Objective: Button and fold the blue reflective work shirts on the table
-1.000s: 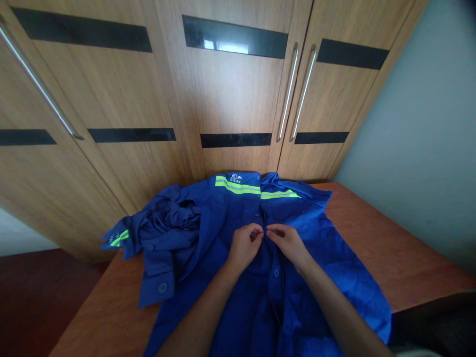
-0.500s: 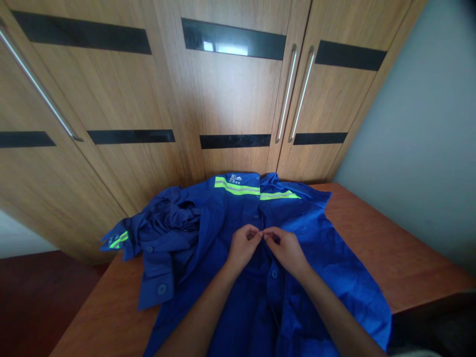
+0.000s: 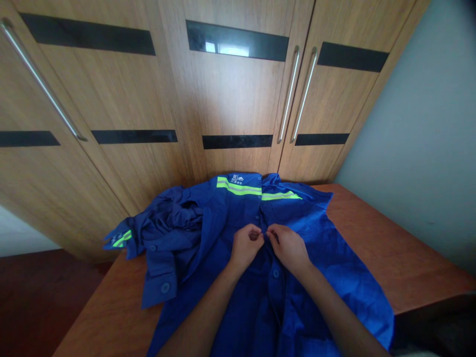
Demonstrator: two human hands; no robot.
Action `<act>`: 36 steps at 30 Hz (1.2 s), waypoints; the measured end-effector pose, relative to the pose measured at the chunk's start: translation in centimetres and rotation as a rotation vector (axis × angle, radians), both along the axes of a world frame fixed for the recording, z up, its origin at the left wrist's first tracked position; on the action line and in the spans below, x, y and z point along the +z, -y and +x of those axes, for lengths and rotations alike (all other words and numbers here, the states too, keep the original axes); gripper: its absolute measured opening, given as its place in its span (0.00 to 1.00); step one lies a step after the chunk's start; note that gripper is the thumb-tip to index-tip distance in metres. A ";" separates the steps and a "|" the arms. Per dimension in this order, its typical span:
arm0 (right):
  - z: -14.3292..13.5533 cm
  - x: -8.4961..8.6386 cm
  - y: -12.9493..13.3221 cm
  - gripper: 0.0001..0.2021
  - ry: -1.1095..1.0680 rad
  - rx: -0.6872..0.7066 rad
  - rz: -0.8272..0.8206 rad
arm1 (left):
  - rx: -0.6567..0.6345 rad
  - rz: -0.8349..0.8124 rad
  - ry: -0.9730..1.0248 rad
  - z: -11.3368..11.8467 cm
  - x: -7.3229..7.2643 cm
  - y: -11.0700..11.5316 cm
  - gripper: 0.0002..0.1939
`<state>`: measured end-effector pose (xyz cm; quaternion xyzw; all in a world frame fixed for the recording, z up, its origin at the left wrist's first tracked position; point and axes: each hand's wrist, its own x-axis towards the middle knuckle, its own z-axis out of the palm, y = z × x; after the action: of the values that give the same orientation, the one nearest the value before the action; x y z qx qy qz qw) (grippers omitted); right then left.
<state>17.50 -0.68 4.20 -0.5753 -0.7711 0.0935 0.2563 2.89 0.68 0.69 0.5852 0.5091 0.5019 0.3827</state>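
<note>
Pinching yellow-striped blue fabric jacket (image 3: pixel 238 210) at frame centre, between fingers (image 3: pixel 258 241) of left hand (image 3: pixel 246 248) and right hand (image 3: pixel 291 248).

Got a reddish-brown table (image 3: pixel 401 258) here, bearing a blue jacket (image 3: pixel 255 292), spread wide, reaching the far edge and poking past the far left corner!
</note>
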 end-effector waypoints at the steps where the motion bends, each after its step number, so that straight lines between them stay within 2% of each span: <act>1: 0.1 -0.1 -0.1 0.09 -0.010 0.005 -0.009 | -0.005 0.004 0.001 0.0 0.1 0.0 0.01; 6: 0.9 -1.0 -1.0 0.10 -0.278 0.067 -0.115 | -0.024 0.031 0.007 0.1 0.3 0.1 0.01; 11: 1.2 -1.8 -1.9 0.10 -0.529 0.059 -0.206 | -0.044 0.072 -0.030 0.1 0.3 0.3 0.02; 16: 1.0 -2.1 -2.0 0.10 -0.644 0.067 -0.350 | -0.035 0.108 -0.145 0.0 0.1 0.5 0.02; 22: 1.2 -2.5 -1.5 0.10 -0.581 0.074 -0.428 | -0.016 0.128 -0.354 -0.2 -0.2 1.0 0.04; 25: 1.3 -2.5 -1.6 0.07 -0.510 0.045 -0.403 | -0.040 0.100 -0.434 -0.4 -0.4 1.1 0.06; 27: 1.1 -2.2 -1.7 0.05 -0.445 0.000 -0.325 | -0.065 0.082 -0.486 -0.5 -0.3 1.1 0.07; 31: -0.6 -0.6 -2.4 0.16 -0.188 -0.011 -0.048 | -0.123 0.082 -0.626 -0.5 0.6 1.3 0.11; 33: -1.6 0.0 -3.2 0.18 -0.062 0.019 -0.037 | -0.134 0.093 -0.704 -0.4 1.2 1.4 0.11; 36: -2.3 0.3 -4.7 0.16 0.039 -0.014 -0.117 | -0.106 0.118 -0.807 -0.5 2.3 1.4 0.10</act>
<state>15.17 4.04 4.53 -0.5965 -0.7650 0.1256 0.2078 2.35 -0.72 2.98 0.7814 0.5578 0.2402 0.1434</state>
